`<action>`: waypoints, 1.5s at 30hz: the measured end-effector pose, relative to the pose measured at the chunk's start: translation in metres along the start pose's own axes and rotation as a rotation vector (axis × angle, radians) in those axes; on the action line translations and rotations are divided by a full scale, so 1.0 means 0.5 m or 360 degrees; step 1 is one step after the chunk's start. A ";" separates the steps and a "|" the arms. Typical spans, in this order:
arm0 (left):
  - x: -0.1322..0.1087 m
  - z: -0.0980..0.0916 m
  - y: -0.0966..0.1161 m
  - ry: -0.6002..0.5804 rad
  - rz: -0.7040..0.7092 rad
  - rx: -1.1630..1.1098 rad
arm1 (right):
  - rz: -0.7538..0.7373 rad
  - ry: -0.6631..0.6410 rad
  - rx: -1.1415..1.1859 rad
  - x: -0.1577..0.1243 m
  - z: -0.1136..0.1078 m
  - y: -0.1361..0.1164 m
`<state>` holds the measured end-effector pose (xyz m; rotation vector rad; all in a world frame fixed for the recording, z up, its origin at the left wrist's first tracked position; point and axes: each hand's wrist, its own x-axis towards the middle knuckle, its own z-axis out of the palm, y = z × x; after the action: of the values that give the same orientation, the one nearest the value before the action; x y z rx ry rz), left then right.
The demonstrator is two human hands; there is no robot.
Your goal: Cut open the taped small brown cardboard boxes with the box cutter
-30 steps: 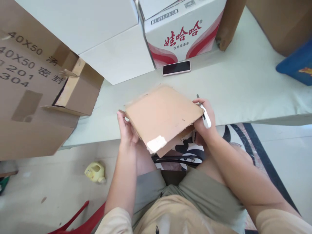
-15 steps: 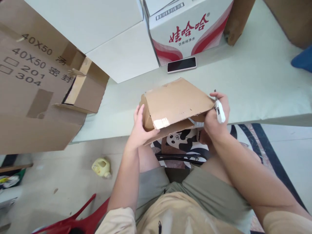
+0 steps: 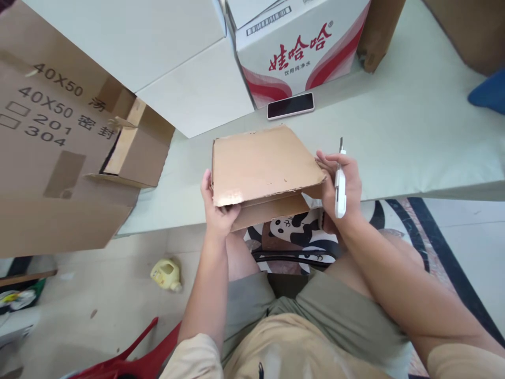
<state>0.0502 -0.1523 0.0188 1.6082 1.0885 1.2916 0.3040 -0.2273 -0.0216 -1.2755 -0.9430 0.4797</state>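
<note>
A small brown cardboard box [image 3: 268, 163] is held over the table's front edge, its near side open and gaping. My left hand [image 3: 219, 213] grips its near left corner, with the thumb at the opening and the fingers round the left end. My right hand [image 3: 349, 181] is closed round a white utility knife [image 3: 340, 192] whose blade sticks out at the top, pointing away from me. The fingers of that same hand also touch the box's right corner. Some fingertips are hidden behind the cardboard.
A phone [image 3: 291, 106] lies on the table [image 3: 426, 152] before a white-and-red carton [image 3: 300, 52]. White boxes [image 3: 197, 89] and a large printed cardboard carton [image 3: 79, 173] stand left. A yellow jug [image 3: 165, 273] and a red chair [image 3: 138, 352] are below.
The box has shifted left and turned, so its top panel faces me more. My left thumb has moved under the panel's edge. My right hand moved slightly left, with the knife more upright in view.
</note>
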 end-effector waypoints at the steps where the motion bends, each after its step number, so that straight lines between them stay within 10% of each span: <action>1: -0.001 -0.001 0.000 0.0043 -0.0039 -0.0132 | -0.0001 -0.0018 0.0017 -0.003 0.002 -0.003; 7: 0.001 0.016 0.010 0.0525 -0.0465 -0.0587 | -0.0078 -0.0429 0.0008 -0.009 -0.004 -0.007; 19: -0.025 0.031 0.045 0.0178 -0.0478 -0.0934 | -0.0196 -0.1259 -0.0401 -0.024 0.036 0.018; 24: -0.016 0.035 0.022 0.0413 -0.0756 -0.0680 | -0.0139 -0.1340 -0.0461 -0.019 0.027 0.024; 32: 0.026 -0.045 0.003 0.0631 -0.0625 -0.0759 | 0.0422 -0.0155 -0.0123 0.018 -0.007 0.041; 40: 0.039 -0.014 -0.013 0.0630 -0.0886 -0.0611 | 0.1082 -0.0383 0.0791 0.015 0.014 0.012; 45: 0.072 0.006 -0.065 0.0349 -0.0677 -0.0590 | 0.1049 0.0176 0.0947 0.030 -0.012 -0.014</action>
<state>0.0527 -0.1082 -0.0011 0.9187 1.1635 1.3011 0.3158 -0.2211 -0.0098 -1.0188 -0.2201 1.0981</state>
